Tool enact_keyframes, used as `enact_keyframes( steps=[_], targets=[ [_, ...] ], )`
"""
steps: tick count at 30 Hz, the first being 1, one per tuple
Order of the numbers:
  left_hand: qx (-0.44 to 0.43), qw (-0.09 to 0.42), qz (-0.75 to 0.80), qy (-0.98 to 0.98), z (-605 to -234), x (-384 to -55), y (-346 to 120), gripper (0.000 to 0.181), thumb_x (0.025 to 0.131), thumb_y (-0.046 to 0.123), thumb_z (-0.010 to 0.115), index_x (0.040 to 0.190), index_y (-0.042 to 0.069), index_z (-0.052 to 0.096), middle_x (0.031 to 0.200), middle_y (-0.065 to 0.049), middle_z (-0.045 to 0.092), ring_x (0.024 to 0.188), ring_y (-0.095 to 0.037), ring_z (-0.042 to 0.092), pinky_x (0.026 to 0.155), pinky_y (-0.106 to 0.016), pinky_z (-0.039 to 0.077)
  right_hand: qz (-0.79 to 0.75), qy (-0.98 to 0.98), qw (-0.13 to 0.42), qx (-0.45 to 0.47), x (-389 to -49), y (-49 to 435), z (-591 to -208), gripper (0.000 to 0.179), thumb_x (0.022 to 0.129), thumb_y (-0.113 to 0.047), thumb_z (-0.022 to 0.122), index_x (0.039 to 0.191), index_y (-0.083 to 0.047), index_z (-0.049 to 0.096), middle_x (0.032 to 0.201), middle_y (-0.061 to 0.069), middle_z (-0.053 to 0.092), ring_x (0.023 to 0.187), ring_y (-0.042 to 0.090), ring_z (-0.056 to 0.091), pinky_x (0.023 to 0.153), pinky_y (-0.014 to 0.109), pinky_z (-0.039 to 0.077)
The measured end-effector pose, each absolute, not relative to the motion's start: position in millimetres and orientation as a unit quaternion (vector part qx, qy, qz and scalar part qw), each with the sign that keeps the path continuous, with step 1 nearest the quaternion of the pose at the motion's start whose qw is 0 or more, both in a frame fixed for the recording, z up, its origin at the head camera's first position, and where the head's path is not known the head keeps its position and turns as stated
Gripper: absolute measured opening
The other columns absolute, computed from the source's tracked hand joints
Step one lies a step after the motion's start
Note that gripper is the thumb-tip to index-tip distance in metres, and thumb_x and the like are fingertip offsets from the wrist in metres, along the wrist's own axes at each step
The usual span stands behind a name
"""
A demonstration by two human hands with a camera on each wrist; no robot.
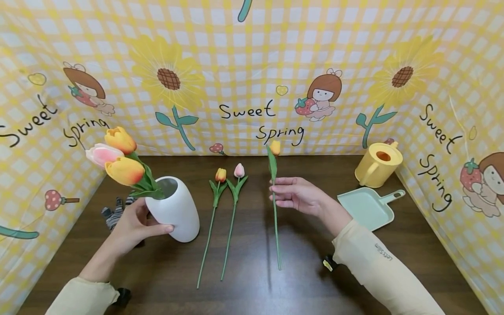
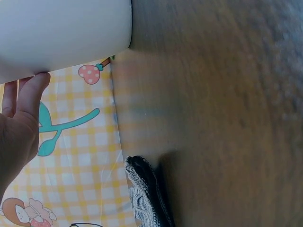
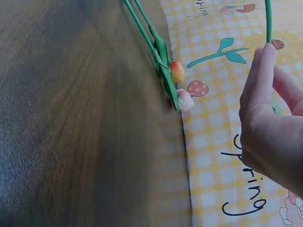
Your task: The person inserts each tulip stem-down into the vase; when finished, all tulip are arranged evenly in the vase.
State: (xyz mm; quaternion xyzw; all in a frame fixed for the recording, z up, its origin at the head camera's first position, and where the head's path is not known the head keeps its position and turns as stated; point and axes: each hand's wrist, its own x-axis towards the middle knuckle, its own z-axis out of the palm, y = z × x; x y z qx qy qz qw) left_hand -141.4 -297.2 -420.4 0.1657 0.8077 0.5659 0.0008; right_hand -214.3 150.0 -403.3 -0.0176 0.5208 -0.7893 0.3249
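Observation:
My left hand point(image 1: 131, 225) grips a white vase point(image 1: 179, 218) from its left side, thumb across the front. Two orange-yellow tulips and a pink tulip point(image 1: 103, 154) lean out over the vase's left rim. In the left wrist view, the fingertips press the vase wall point(image 2: 66, 33). On the right, my right hand point(image 1: 301, 197) pinches the green stem of a yellow tulip point(image 1: 275, 148), bloom up, above the table. Between the hands lie an orange-yellow tulip point(image 1: 220, 176) and another pink tulip point(image 1: 239, 170), their stems toward me.
A yellow watering can point(image 1: 372, 166) stands at the back right, with a pale green dustpan point(image 1: 370, 208) in front of it. Behind my left hand lies a grey-black striped cloth item point(image 1: 113, 216). Checked fabric point(image 1: 244, 65) walls the brown table point(image 1: 236, 299) at back and sides.

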Motion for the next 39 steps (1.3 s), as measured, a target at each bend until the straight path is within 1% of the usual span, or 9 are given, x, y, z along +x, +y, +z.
enact_keyframes(
  steps=[9, 17, 21, 28, 34, 39],
  targets=[
    [0.161, -0.001, 0.564, 0.810, -420, -140, -298, 0.068, 0.076, -0.009, 0.083, 0.135, 0.007, 0.053, 0.120, -0.007, 0.065, 0.102, -0.016, 0.066, 0.077, -0.030, 0.060, -0.815, 0.494, 0.300, -0.019, -210, 154, -392, 0.017, 0.102, 0.005, 0.053, 0.107, -0.004, 0.067, 0.094, 0.008, 0.074, 0.089, 0.025, 0.074, 0.078, 0.033, 0.061],
    [0.170, 0.003, 0.568, 0.805, -419, -142, -298, 0.068, 0.077, -0.010, 0.082, 0.136, 0.008, 0.053, 0.121, -0.009, 0.065, 0.102, -0.016, 0.066, 0.078, -0.029, 0.059, -0.840, 0.468, 0.270, -0.048, -204, 158, -380, 0.020, 0.102, 0.007, 0.051, 0.100, -0.005, 0.067, 0.094, 0.009, 0.075, 0.090, 0.025, 0.075, 0.080, 0.035, 0.060],
    [0.170, 0.003, 0.568, 0.805, -420, -142, -298, 0.069, 0.077, -0.011, 0.082, 0.136, 0.008, 0.052, 0.122, -0.008, 0.064, 0.103, -0.016, 0.066, 0.079, -0.029, 0.059, -0.848, 0.463, 0.251, -0.060, -201, 159, -375, 0.018, 0.102, 0.006, 0.053, 0.097, -0.006, 0.066, 0.094, 0.010, 0.075, 0.092, 0.025, 0.075, 0.082, 0.037, 0.060],
    [0.173, 0.007, 0.571, 0.802, -419, -143, -298, 0.069, 0.078, -0.012, 0.081, 0.137, 0.008, 0.052, 0.124, -0.009, 0.063, 0.104, -0.016, 0.066, 0.079, -0.030, 0.059, -0.871, 0.443, 0.194, -0.090, -196, 161, -367, 0.008, 0.098, 0.002, 0.064, 0.100, -0.006, 0.065, 0.097, 0.013, 0.075, 0.092, 0.026, 0.075, 0.083, 0.040, 0.059],
    [0.170, 0.008, 0.568, 0.805, -417, -144, -296, 0.067, 0.079, -0.010, 0.081, 0.136, 0.009, 0.052, 0.123, -0.008, 0.064, 0.103, -0.016, 0.066, 0.079, -0.029, 0.059, -0.882, 0.432, 0.164, -0.089, -193, 161, -360, 0.009, 0.098, 0.003, 0.063, 0.101, -0.006, 0.063, 0.095, 0.012, 0.073, 0.089, 0.025, 0.075, 0.082, 0.041, 0.060],
    [0.166, 0.008, 0.572, 0.803, -418, -142, -296, 0.068, 0.078, -0.011, 0.081, 0.136, 0.008, 0.052, 0.122, -0.008, 0.064, 0.103, -0.015, 0.066, 0.078, -0.029, 0.059, -0.892, 0.419, 0.145, -0.089, -192, 159, -354, 0.008, 0.098, 0.000, 0.065, 0.101, -0.006, 0.062, 0.094, 0.011, 0.072, 0.088, 0.025, 0.075, 0.080, 0.038, 0.060]
  ],
)
